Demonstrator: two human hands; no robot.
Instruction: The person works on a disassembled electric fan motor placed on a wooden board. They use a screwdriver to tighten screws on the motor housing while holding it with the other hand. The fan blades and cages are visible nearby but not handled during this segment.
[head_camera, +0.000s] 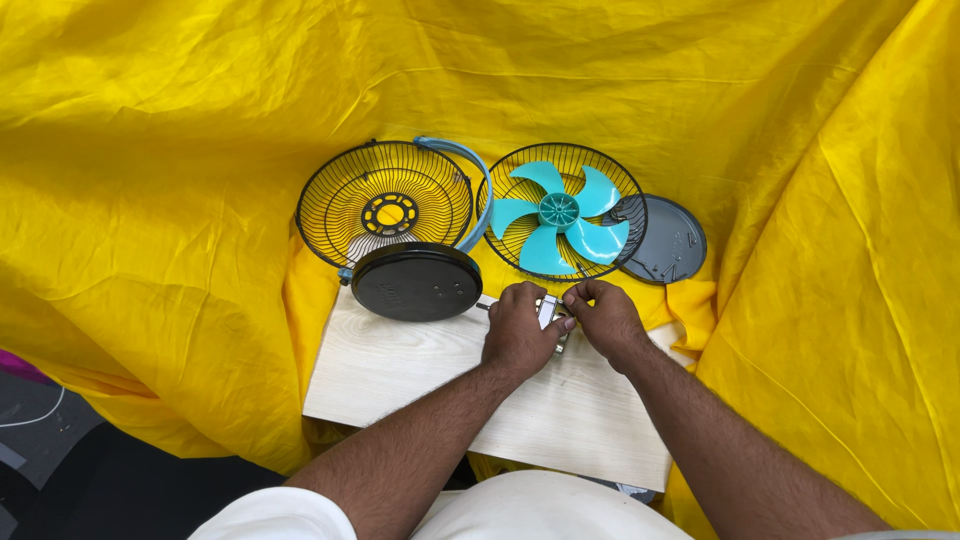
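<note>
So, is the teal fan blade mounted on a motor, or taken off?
Taken off. The teal fan blade lies flat inside a black wire grille on the yellow cloth, with no motor visible behind it.

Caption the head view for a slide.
Both hands, left hand and right hand, grip a small metal part beside fan grilles.

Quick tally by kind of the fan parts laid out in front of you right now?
Wire grilles: 2, one with a yellow hub, one under the blade
Teal fan blade: 1
Black round base: 1
Grey round plate: 1
Light blue ring: 1
Small metal part, held by left hand and right hand: 1
Total: 7
</note>
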